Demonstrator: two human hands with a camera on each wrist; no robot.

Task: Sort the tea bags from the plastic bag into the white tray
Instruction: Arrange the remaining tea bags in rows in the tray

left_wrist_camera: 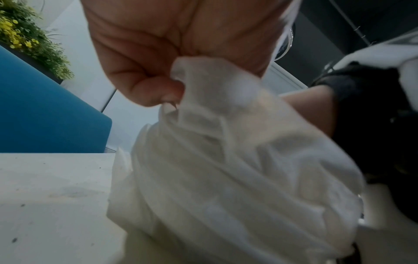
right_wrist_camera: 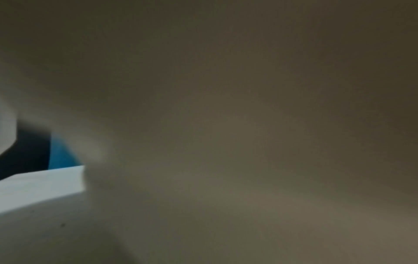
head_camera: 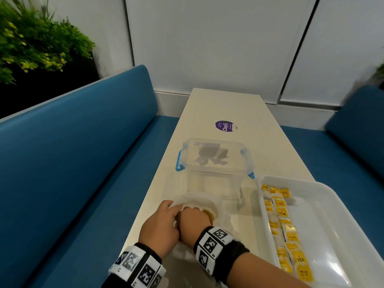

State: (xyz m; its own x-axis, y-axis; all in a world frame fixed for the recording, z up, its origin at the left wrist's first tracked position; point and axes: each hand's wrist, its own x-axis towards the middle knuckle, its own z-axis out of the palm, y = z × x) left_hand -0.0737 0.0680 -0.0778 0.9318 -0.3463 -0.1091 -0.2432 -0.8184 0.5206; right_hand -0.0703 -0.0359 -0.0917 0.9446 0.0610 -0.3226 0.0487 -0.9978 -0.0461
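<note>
A crumpled translucent plastic bag [head_camera: 204, 201] lies on the white table [head_camera: 224, 109] near its front. My left hand [head_camera: 173, 207] pinches the bag's rim; in the left wrist view its thumb and fingers [left_wrist_camera: 158, 89] clamp the film of the bag [left_wrist_camera: 226, 160]. My right hand [head_camera: 193, 217] reaches into the bag's mouth, fingers hidden inside. A yellow tea bag [head_camera: 208, 214] shows through the film just beyond its knuckles. The white tray [head_camera: 336, 225] at the right holds several yellow tea bags [head_camera: 282, 213] in rows along its left side. The right wrist view is blocked by blurred film.
A clear lidded container with blue latches [head_camera: 214, 159] stands just behind the bag. Farther back, a purple sticker [head_camera: 225, 126] is on the table. Blue bench seats [head_camera: 83, 163] flank the narrow table on both sides. A plant [head_camera: 31, 42] stands at the far left.
</note>
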